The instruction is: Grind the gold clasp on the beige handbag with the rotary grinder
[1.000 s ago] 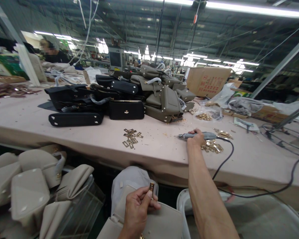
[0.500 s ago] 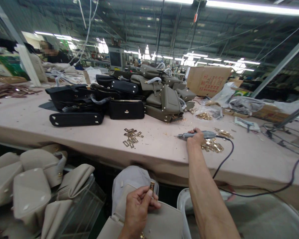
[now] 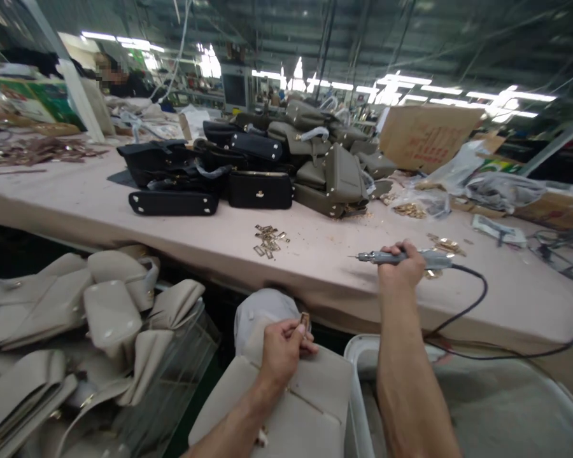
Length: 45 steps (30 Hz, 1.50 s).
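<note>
My left hand [image 3: 282, 348] pinches a small gold metal plate [image 3: 305, 320] above a beige bag [image 3: 319, 388] that lies on my lap. My right hand [image 3: 402, 262] is wrapped round a grey electric screwdriver [image 3: 384, 257], whose thin tip points left over the pink-covered table [image 3: 329, 270]. A cable runs from its rear end. Beneath and behind that hand lie gold metal pieces [image 3: 446, 244], partly hidden. Another pile of small gold frames [image 3: 268, 240] sits on the table left of the tool tip.
Black bags [image 3: 260, 189] and olive bags [image 3: 346, 175] are heaped on the table. Beige bags [image 3: 112, 312] fill a crate at lower left. A white bin [image 3: 356, 356] stands at lower right. Behind are a cardboard box [image 3: 427, 137] and a person [image 3: 128, 83].
My right hand has lifted the screwdriver off the table area near the gold pieces. The view has shifted, and more of the beige bag on my lap shows. My left hand keeps its plate.
</note>
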Each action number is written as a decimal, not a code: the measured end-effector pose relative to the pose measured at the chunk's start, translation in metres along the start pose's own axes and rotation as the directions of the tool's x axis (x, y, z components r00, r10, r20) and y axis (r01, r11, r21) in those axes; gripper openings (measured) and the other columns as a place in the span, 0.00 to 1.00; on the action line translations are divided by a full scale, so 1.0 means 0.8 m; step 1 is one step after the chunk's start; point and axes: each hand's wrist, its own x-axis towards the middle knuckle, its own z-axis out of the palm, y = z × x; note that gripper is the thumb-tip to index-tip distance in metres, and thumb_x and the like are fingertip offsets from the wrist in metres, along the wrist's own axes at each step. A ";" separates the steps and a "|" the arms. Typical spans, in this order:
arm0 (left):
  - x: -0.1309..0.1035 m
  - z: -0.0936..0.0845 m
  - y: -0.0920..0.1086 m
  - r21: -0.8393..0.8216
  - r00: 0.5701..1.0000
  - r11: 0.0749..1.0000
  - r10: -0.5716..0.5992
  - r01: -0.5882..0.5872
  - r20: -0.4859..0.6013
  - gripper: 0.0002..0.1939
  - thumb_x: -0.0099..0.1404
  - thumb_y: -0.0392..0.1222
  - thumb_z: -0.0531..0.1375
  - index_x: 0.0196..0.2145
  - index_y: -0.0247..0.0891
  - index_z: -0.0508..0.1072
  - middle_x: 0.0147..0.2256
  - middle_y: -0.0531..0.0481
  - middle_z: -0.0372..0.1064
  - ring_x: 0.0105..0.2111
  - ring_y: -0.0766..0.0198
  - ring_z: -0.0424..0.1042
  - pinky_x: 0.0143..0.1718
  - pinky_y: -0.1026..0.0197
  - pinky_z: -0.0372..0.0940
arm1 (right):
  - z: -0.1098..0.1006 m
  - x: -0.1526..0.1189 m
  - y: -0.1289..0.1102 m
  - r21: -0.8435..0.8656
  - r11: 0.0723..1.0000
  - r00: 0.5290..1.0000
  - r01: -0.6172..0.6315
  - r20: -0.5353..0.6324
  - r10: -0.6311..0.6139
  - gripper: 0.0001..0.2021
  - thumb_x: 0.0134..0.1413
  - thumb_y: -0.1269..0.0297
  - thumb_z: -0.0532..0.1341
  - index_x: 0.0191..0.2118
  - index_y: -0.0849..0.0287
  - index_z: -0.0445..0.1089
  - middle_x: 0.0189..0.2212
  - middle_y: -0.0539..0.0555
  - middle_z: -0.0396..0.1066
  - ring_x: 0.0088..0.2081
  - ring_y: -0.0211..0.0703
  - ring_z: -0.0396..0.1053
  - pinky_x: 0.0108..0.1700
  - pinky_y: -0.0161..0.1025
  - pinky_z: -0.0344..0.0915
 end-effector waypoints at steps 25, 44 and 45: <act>-0.012 0.004 -0.002 0.008 1.000 1.000 0.018 -0.019 0.007 0.15 0.62 0.48 0.65 0.29 0.31 0.77 0.24 0.42 0.77 0.22 0.58 0.79 0.24 0.64 0.74 | -0.014 -0.250 0.027 -0.252 0.943 0.954 0.219 0.260 -0.152 0.10 0.47 0.70 0.70 0.31 0.59 0.67 0.21 0.44 0.63 0.19 0.32 0.60 0.23 0.34 0.64; -0.014 0.004 0.001 0.052 0.999 0.998 0.040 -0.040 0.019 0.11 0.61 0.43 0.62 0.26 0.33 0.76 0.20 0.45 0.75 0.20 0.58 0.77 0.24 0.63 0.72 | -0.004 -0.274 0.036 -0.376 0.846 0.801 0.378 0.592 -0.095 0.10 0.53 0.65 0.73 0.32 0.58 0.70 0.18 0.43 0.63 0.17 0.33 0.63 0.22 0.34 0.67; -0.015 0.003 0.001 0.046 0.998 0.998 0.051 -0.052 0.030 0.11 0.61 0.44 0.62 0.26 0.33 0.76 0.20 0.46 0.75 0.20 0.58 0.77 0.24 0.62 0.72 | -0.004 -0.273 0.035 -0.386 0.843 0.784 0.376 0.617 -0.067 0.10 0.53 0.65 0.73 0.32 0.57 0.70 0.18 0.42 0.64 0.17 0.33 0.62 0.21 0.34 0.65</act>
